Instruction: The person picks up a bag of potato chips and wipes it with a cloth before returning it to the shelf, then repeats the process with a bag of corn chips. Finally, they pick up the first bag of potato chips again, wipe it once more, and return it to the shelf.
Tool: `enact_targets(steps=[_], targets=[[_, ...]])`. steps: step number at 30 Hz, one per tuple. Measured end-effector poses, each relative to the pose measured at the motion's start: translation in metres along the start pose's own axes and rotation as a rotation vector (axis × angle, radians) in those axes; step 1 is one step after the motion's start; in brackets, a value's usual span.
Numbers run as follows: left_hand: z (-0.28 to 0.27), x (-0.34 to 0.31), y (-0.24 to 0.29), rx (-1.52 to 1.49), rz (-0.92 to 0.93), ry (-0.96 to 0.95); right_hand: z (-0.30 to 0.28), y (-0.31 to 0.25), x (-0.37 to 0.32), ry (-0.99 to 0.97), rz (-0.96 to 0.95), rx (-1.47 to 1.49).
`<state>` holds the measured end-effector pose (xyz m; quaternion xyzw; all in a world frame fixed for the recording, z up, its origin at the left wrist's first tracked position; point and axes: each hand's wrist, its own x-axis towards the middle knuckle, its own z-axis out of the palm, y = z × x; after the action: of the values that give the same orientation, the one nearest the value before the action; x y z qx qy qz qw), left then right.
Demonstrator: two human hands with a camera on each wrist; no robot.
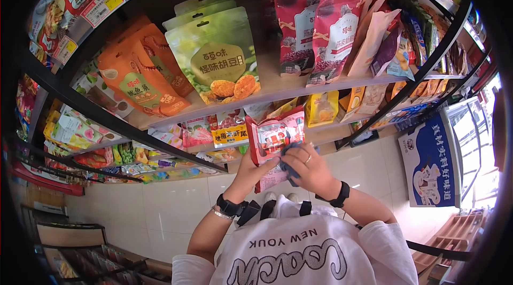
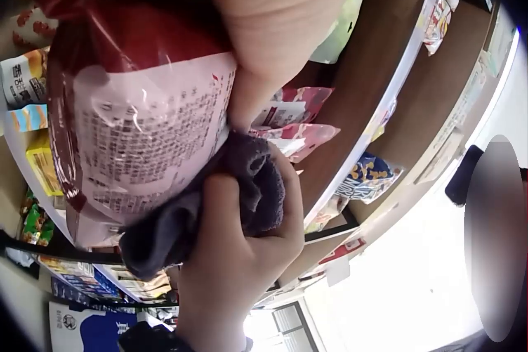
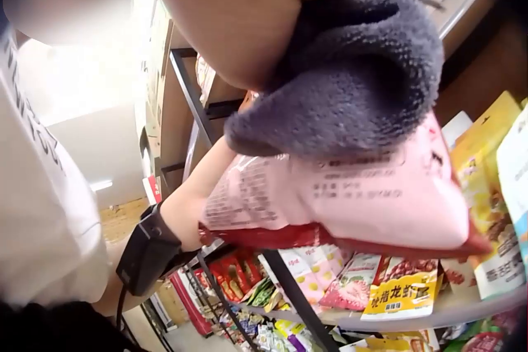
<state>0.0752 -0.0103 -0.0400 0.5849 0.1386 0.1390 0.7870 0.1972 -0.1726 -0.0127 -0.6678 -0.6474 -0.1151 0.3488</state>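
Note:
A red and pink plastic snack bag (image 1: 265, 134) is held up in front of the person, close to the shelf. The left hand (image 1: 250, 175) grips its lower left side, thumb across the front. In the left wrist view, small printed text covers the bag's pale panel (image 2: 148, 121). The right hand (image 1: 311, 168), with a ring on one finger, holds a bunched dark grey cloth (image 3: 355, 80) against the bag's lower right. The cloth's pile looks like a towel's, and its folds stick out between thumb and fingers in the left wrist view. It hides part of the bag's printed side.
On the upper shelf stand orange pouches (image 1: 141, 74), green pouches (image 1: 216, 55) and dark pink pouches (image 1: 334, 34). Smaller packets, among them a yellow one (image 1: 323, 108), fill the shelf below. A black shelf post (image 1: 390, 90) rises at right, near a blue-and-white printed panel (image 1: 430, 165).

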Motion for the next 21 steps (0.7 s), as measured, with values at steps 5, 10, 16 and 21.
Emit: enact_targets(steps=[5,10,16,21], targets=[[0.009,-0.003,-0.013,-0.197,-0.074,0.101,0.012,-0.016,-0.009,-0.095,-0.121,0.045],[0.016,0.001,-0.006,-0.222,-0.122,0.137,0.023,-0.029,-0.004,-0.153,-0.241,0.108],[0.008,0.002,-0.005,-0.169,-0.035,0.121,0.013,-0.016,-0.007,-0.146,-0.185,0.105],[0.007,-0.002,-0.002,-0.116,0.062,0.087,0.001,-0.001,-0.004,0.043,0.075,0.058]])
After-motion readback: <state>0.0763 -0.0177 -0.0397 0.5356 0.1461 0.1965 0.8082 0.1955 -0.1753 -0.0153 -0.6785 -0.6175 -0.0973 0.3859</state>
